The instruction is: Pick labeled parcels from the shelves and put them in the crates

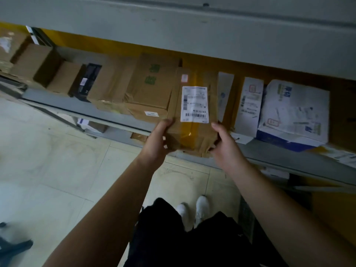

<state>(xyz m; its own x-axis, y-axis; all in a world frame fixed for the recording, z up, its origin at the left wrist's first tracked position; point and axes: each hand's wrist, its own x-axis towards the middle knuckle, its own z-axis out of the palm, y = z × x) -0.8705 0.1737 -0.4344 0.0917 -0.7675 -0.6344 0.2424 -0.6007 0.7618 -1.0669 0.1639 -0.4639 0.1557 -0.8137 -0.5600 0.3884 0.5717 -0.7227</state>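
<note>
A brown taped cardboard parcel (192, 132) with a white barcode label on top sticks out over the front edge of the grey shelf (63, 105). My left hand (157, 140) grips its near left corner. My right hand (223, 142) grips its near right corner, fingers curled under the box. The parcel's far end lies between other parcels on the shelf. No crate can be made out.
Brown boxes (152, 83) and a black box (86, 81) line the shelf to the left; white mailers (294, 110) lie to the right. A grey shelf board (192, 31) hangs overhead. A lower shelf holds more parcels. Tiled floor (48, 160) lies below.
</note>
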